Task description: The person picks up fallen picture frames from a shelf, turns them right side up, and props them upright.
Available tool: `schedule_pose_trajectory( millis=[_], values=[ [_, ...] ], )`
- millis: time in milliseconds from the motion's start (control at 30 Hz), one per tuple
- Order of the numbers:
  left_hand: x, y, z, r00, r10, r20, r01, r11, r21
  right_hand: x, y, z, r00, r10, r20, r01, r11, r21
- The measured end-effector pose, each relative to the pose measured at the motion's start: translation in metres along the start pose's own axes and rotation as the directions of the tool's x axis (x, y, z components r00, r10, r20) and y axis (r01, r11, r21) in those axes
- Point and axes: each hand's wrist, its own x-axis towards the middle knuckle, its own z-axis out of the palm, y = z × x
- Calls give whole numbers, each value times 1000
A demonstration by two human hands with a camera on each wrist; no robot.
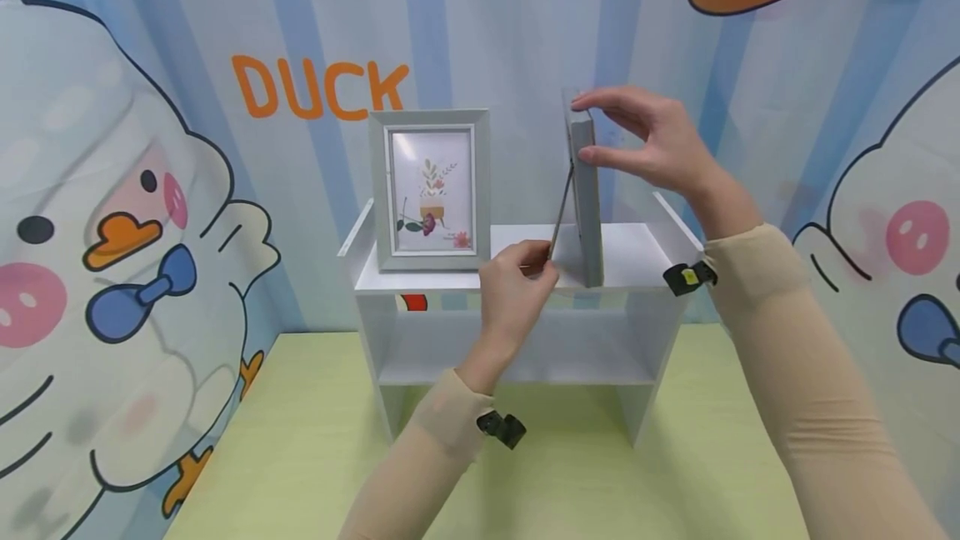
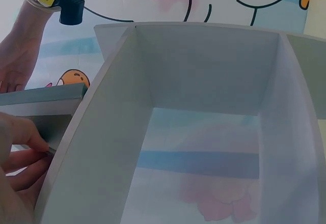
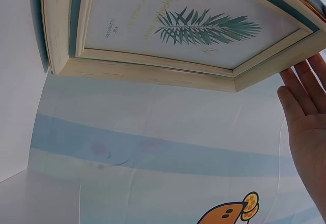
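Note:
A picture frame stands edge-on at the right of the white shelf's top board. My right hand holds its upper edge between the thumb and fingers. The frame's thin back leg slants out to the left, and my left hand pinches its lower end. In the right wrist view, the front of the picture frame shows a green leaf print inside a cream border. The left wrist view has my left hand's fingers close under the frame's edge.
A second, grey-white picture frame with a plant print stands upright on the left of the white shelf, facing me. The shelf has raised side walls and rests on a yellow-green table. A duck-print curtain hangs behind.

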Motion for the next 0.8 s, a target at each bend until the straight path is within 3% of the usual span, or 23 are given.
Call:
schedule_pose_trajectory(
  millis=[333, 567, 800],
  values=[
    [4, -5, -15, 999, -39, 7, 39, 999, 32, 5, -2, 1, 999, -13, 44, 15, 999, -52],
    [7, -6, -25, 999, -30, -14, 31, 995, 94, 8, -3, 1, 997, -28, 78, 34, 997, -72],
    [9, -6, -30, 1000, -24, -9, 25, 992, 127, 14, 23, 1, 995, -14, 100, 24, 994, -106]
  ],
)
